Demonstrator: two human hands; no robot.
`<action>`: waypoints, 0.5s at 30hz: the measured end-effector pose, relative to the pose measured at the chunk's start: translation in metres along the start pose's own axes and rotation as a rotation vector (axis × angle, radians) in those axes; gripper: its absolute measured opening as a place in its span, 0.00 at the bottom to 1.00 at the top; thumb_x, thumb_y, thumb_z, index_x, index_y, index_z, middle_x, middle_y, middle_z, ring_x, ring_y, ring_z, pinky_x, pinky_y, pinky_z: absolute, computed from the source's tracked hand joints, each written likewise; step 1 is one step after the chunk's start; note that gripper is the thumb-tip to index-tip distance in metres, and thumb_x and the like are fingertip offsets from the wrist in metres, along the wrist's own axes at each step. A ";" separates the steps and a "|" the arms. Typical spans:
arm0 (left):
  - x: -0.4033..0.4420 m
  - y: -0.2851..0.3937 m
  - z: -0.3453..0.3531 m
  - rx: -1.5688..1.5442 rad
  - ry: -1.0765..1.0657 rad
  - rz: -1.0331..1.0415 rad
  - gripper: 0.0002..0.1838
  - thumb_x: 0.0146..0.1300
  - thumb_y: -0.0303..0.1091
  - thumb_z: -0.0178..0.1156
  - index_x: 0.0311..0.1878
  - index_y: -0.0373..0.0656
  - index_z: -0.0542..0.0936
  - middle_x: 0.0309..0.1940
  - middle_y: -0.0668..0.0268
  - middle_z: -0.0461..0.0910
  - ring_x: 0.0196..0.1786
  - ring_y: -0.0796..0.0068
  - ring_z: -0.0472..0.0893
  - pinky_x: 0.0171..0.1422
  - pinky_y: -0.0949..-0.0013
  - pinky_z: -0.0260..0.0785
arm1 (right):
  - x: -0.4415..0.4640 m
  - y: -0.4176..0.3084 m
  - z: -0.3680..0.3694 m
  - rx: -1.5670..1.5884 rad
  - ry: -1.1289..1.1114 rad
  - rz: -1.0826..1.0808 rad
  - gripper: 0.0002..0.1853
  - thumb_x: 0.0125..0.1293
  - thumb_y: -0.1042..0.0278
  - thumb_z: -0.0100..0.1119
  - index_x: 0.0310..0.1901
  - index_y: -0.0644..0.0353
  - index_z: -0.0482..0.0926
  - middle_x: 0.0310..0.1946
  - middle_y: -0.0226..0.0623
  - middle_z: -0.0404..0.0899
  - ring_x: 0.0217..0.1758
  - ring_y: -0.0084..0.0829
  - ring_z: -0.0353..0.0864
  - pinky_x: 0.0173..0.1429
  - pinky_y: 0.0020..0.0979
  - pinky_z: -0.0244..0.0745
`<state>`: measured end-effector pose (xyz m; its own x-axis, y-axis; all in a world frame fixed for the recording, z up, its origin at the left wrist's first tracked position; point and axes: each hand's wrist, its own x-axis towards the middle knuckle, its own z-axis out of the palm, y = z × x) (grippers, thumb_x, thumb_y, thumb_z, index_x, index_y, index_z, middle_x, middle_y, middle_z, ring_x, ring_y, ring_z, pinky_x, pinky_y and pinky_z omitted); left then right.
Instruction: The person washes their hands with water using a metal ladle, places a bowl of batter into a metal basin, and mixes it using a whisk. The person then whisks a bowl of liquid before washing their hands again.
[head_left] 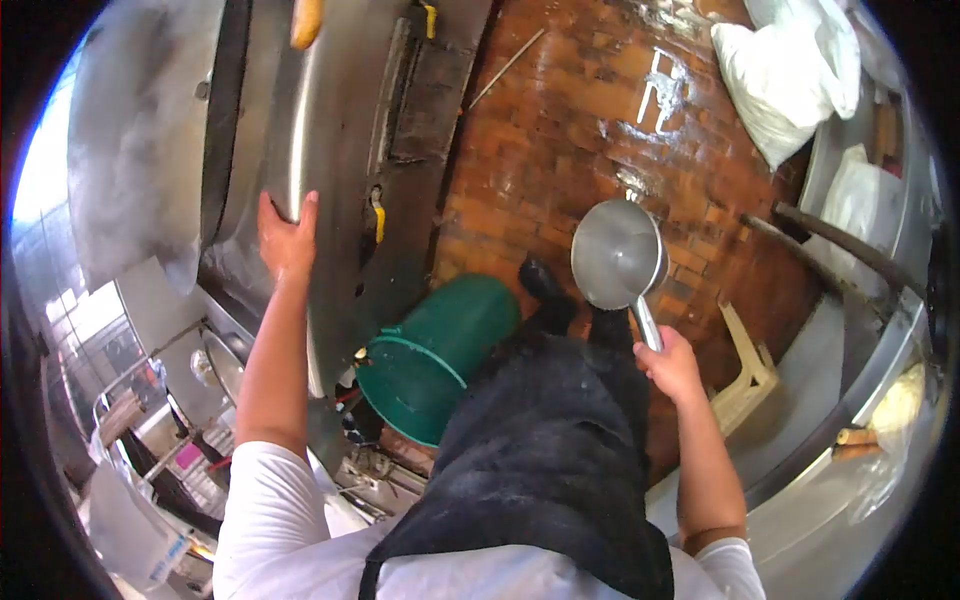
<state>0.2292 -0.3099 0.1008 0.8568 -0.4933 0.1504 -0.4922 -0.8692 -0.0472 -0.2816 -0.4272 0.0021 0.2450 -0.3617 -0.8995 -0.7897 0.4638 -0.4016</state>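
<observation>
Right hand (pixel 672 368), lower right, grips ladle (pixel 618 255) by its handle; left hand (pixel 287 236), centre left, at metal edge (pixel 299 140), grip unclear.

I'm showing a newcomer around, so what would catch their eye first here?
Probably the large metal ladle in the right hand, its bowl over the reddish-brown tiled floor. Next, the green plastic bin left of the black apron, then the bulging white bag at upper right.
</observation>
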 end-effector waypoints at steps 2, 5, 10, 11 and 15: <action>0.001 -0.002 0.000 -0.026 0.005 -0.003 0.48 0.50 0.63 0.63 0.64 0.33 0.65 0.59 0.46 0.70 0.62 0.49 0.70 0.66 0.58 0.61 | -0.006 0.000 -0.002 -0.030 -0.012 -0.038 0.17 0.55 0.62 0.63 0.41 0.66 0.75 0.22 0.37 0.76 0.20 0.29 0.75 0.28 0.32 0.71; 0.001 -0.003 -0.002 -0.034 0.007 0.017 0.48 0.51 0.64 0.62 0.63 0.32 0.65 0.57 0.45 0.72 0.60 0.51 0.71 0.64 0.57 0.62 | -0.019 -0.021 -0.007 -0.141 -0.042 -0.053 0.17 0.55 0.63 0.63 0.41 0.65 0.75 0.22 0.37 0.77 0.20 0.29 0.75 0.28 0.32 0.72; -0.037 0.001 0.006 -0.076 0.219 0.170 0.42 0.57 0.57 0.57 0.65 0.33 0.62 0.62 0.44 0.65 0.65 0.42 0.62 0.69 0.46 0.50 | -0.030 -0.047 -0.005 -0.307 -0.110 -0.138 0.16 0.52 0.59 0.65 0.36 0.63 0.77 0.20 0.37 0.77 0.21 0.29 0.77 0.30 0.32 0.73; -0.068 0.014 -0.001 -0.114 0.233 0.267 0.40 0.57 0.55 0.57 0.64 0.33 0.63 0.62 0.44 0.64 0.66 0.40 0.61 0.70 0.45 0.49 | -0.033 -0.056 -0.003 -0.328 -0.137 -0.133 0.17 0.53 0.57 0.64 0.36 0.63 0.77 0.20 0.37 0.77 0.21 0.30 0.77 0.30 0.33 0.73; -0.220 0.045 -0.030 -0.743 -0.429 0.400 0.27 0.57 0.49 0.60 0.53 0.39 0.75 0.56 0.51 0.72 0.61 0.48 0.69 0.65 0.51 0.60 | -0.052 -0.113 0.013 -0.727 -0.242 -0.250 0.18 0.54 0.56 0.64 0.36 0.64 0.77 0.22 0.40 0.78 0.23 0.33 0.79 0.32 0.35 0.73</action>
<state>0.0141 -0.2398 0.0954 0.5139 -0.8489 -0.1238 -0.6068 -0.4617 0.6470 -0.1980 -0.4503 0.0914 0.5119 -0.1613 -0.8438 -0.8435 -0.2804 -0.4581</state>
